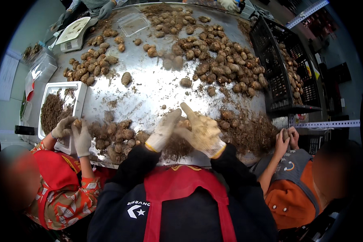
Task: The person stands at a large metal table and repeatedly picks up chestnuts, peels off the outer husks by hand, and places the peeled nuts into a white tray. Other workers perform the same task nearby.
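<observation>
Both of my hands wear pale work gloves and meet above the near middle of a metal table (145, 86). Between them shows part of a small brown taro (184, 123), mostly covered by the gloves. My left hand (164, 130) is closed on its left side. My right hand (202, 132) grips from the right, one finger pointing up and away, the others bent and slightly smeared by motion. Beneath and beside the gloves lie loose root fibres and soil. Several taros (119, 135) are heaped just left of my left forearm.
A big taro pile (226, 60) covers the far right, beside a black crate (272, 64). Fibrous debris (250, 135) lies right. A white tub (81, 97) and a scale (73, 35) stand left. Gloved co-worker hands (82, 139) work left; bare co-worker hands (284, 139) hold a taro right.
</observation>
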A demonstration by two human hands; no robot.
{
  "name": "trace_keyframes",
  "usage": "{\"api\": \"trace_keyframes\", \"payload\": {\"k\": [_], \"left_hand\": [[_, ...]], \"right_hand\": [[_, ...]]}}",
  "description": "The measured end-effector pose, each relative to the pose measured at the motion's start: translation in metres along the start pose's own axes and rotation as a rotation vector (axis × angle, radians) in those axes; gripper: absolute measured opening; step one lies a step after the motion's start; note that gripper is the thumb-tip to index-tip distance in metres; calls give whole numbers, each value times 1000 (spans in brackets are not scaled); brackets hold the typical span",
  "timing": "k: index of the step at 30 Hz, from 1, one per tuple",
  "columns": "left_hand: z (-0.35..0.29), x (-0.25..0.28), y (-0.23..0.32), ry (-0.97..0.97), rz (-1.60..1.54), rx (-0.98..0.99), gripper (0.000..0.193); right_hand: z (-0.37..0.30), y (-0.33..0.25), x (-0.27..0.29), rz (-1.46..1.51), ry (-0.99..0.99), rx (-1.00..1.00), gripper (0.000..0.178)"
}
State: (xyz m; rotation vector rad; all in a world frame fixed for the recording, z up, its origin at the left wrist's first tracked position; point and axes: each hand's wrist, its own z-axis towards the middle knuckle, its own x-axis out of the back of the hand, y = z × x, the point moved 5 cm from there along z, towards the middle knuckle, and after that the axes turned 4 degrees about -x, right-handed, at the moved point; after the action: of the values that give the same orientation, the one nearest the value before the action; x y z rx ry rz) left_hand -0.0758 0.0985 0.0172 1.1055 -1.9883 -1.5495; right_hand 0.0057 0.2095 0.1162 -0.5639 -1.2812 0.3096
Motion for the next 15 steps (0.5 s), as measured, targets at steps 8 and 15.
{"api": "trace_keyframes", "payload": {"k": [8, 15], "left_hand": [[-19, -9, 51, 195, 972, -606, 15], [-55, -18, 111, -102, 821, -1228, 9]], "right_hand": [[-24, 32, -64, 113, -34, -5, 46], [-21, 29, -68, 1043, -348, -509, 43]]}}
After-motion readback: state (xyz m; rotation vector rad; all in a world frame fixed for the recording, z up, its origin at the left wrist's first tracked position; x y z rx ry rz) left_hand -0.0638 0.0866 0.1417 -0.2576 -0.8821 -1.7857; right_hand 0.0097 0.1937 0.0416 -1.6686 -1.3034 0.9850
